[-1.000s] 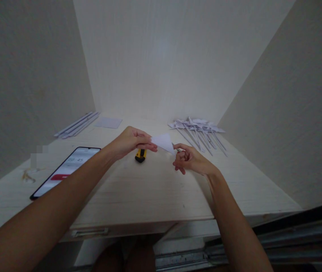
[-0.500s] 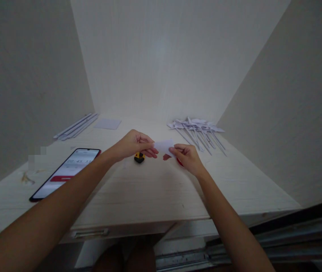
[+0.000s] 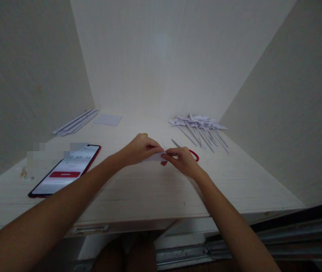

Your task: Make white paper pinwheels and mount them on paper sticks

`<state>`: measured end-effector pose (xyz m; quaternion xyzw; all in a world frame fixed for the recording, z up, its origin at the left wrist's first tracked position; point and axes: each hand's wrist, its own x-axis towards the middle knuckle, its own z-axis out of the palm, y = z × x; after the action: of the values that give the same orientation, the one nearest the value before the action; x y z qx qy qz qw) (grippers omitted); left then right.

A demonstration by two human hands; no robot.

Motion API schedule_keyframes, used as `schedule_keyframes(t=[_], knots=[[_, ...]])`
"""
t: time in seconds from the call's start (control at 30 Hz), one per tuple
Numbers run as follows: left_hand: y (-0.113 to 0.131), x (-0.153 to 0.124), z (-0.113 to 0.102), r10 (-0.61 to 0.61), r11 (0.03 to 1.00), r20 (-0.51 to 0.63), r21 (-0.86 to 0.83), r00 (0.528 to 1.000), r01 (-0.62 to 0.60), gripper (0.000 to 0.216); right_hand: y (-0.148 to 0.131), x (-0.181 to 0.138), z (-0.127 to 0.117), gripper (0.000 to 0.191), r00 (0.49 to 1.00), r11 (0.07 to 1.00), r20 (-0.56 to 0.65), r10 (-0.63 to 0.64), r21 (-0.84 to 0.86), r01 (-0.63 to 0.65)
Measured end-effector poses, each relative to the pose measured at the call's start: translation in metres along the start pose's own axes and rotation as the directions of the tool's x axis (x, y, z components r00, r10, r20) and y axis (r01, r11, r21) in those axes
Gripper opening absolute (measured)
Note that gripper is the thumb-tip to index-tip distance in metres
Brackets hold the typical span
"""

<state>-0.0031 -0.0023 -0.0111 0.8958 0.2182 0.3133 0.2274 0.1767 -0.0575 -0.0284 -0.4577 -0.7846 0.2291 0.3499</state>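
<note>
Both hands meet over the middle of the pale wooden desk (image 3: 138, 196). My left hand (image 3: 140, 149) and my right hand (image 3: 182, 160) each pinch an end of a small folded white paper piece (image 3: 154, 157) and hold it low against the desk top. The fingers of both hands are closed on it, and most of the paper is hidden between them. Behind my right hand lie red-handled scissors (image 3: 192, 153), blades pointing back left. A small yellow object (image 3: 144, 134) peeks out just above my left hand.
A phone (image 3: 67, 170) with a lit screen lies at the left. White rolled paper sticks (image 3: 76, 121) and a flat paper square (image 3: 107, 119) sit at the back left. A pile of several paper flags on sticks (image 3: 199, 128) lies at the back right. Walls enclose three sides.
The paper was a raised triangle a second ago; now it is folded smaller and pressed down on the desk. Both hands came closer together and lower. The scissors now show behind my right hand.
</note>
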Motion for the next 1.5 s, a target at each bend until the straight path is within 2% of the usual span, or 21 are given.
schedule_keyframes(t=[0.17,0.3,0.43,0.57,0.63,0.7,0.77,0.87,1.0,1.1,1.2,1.27,1.33,1.4,1.47,1.5], knots=[[-0.002,-0.002,0.003,-0.039,0.999,-0.029,-0.008,0.999,0.038,0.029,-0.001,0.001,0.0,0.024,0.999,0.999,-0.039,0.036,0.02,-0.035],[-0.003,-0.002,0.005,-0.021,1.0,0.066,0.018,0.998,0.02,0.026,0.001,0.0,0.001,0.021,0.999,0.999,0.015,0.048,0.019,-0.048],[-0.001,-0.003,0.007,0.034,0.993,0.142,0.106,0.989,-0.049,0.024,0.001,-0.002,0.001,0.021,0.995,0.999,0.095,0.037,-0.007,-0.036],[0.0,-0.004,0.008,0.041,0.978,0.09,0.199,0.995,-0.058,0.023,0.003,-0.002,-0.002,0.024,0.992,0.999,0.114,0.046,0.004,-0.047],[-0.001,-0.005,0.009,0.043,0.98,0.104,0.189,0.994,-0.062,0.021,0.004,-0.002,-0.003,0.024,0.991,0.996,0.099,0.088,-0.033,-0.086],[-0.002,-0.005,0.009,0.065,0.982,0.171,0.162,0.983,-0.093,0.022,0.006,-0.002,-0.003,0.023,0.987,0.992,0.118,0.112,-0.068,-0.105],[-0.003,-0.005,0.008,0.103,0.98,0.226,0.142,0.969,-0.137,0.025,0.006,-0.001,-0.002,0.023,0.981,0.991,0.155,0.114,-0.081,-0.102],[-0.002,-0.005,0.006,0.137,0.977,0.238,0.128,0.961,-0.171,0.028,0.003,-0.001,-0.002,0.025,0.978,0.995,0.191,0.089,-0.069,-0.077],[0.001,-0.003,0.005,0.107,0.99,0.282,0.063,0.954,-0.129,0.029,-0.001,0.001,-0.004,0.029,0.975,0.996,0.214,0.052,-0.08,-0.035],[0.001,-0.004,0.007,0.073,0.997,0.335,-0.005,0.94,-0.075,0.028,0.001,0.002,-0.007,0.03,0.97,0.995,0.233,0.068,-0.08,-0.051],[-0.002,-0.007,0.004,-0.01,0.997,0.37,-0.07,0.929,0.038,0.033,0.01,0.001,-0.015,0.031,0.966,0.996,0.242,0.089,-0.027,-0.085],[-0.005,-0.008,-0.002,-0.08,0.989,0.375,-0.089,0.923,0.122,0.033,0.02,-0.001,-0.026,0.034,0.97,0.991,0.205,0.131,-0.019,-0.13],[-0.009,-0.006,-0.009,-0.14,0.981,0.303,-0.09,0.943,0.174,0.033,0.028,-0.003,-0.037,0.037,0.978,0.983,0.104,0.183,-0.017,-0.182],[-0.01,-0.003,-0.011,-0.201,0.974,0.117,-0.079,0.973,0.211,0.031,0.032,-0.003,-0.042,0.039,0.983,0.984,-0.032,0.179,-0.001,-0.179],[-0.008,0.001,-0.006,-0.23,0.971,-0.051,-0.078,0.972,0.225,0.028,0.031,0.0,-0.038,0.038,0.984,0.987,-0.075,0.159,0.019,-0.159],[-0.007,0.002,-0.001,-0.239,0.968,-0.087,-0.096,0.967,0.231,0.027,0.03,0.003,-0.032,0.037,0.985,0.988,-0.073,0.154,0.038,-0.151]])
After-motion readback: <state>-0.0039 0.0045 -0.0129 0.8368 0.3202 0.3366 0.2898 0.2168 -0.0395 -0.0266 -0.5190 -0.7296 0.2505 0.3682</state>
